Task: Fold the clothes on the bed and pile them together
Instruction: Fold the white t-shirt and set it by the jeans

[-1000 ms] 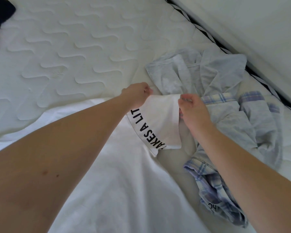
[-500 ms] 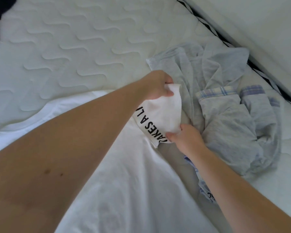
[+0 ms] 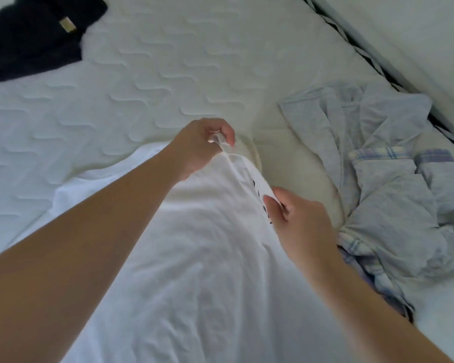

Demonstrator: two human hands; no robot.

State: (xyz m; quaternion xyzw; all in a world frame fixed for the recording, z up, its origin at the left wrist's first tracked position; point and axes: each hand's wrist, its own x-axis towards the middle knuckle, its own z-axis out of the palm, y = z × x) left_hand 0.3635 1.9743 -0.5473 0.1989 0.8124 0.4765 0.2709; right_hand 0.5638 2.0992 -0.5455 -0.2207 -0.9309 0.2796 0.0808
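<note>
so that the sleeve turns flat for folding, left hand (image 3: 203,145) and right hand (image 3: 296,213) pinch the white shirt's (image 3: 194,258) edge mid-frame.

White T-shirt (image 3: 194,271) up front, plain but for black lettering (image 3: 260,200) peeking at its folded edge. Beside it, pale grey-blue pyjamas (image 3: 383,205) trimmed in blue-and-white plaid. Far corner, a black garment (image 3: 32,35) with a small gold label (image 3: 67,25). Underneath, a white mattress (image 3: 168,61) quilted in wavy stitching.
</note>
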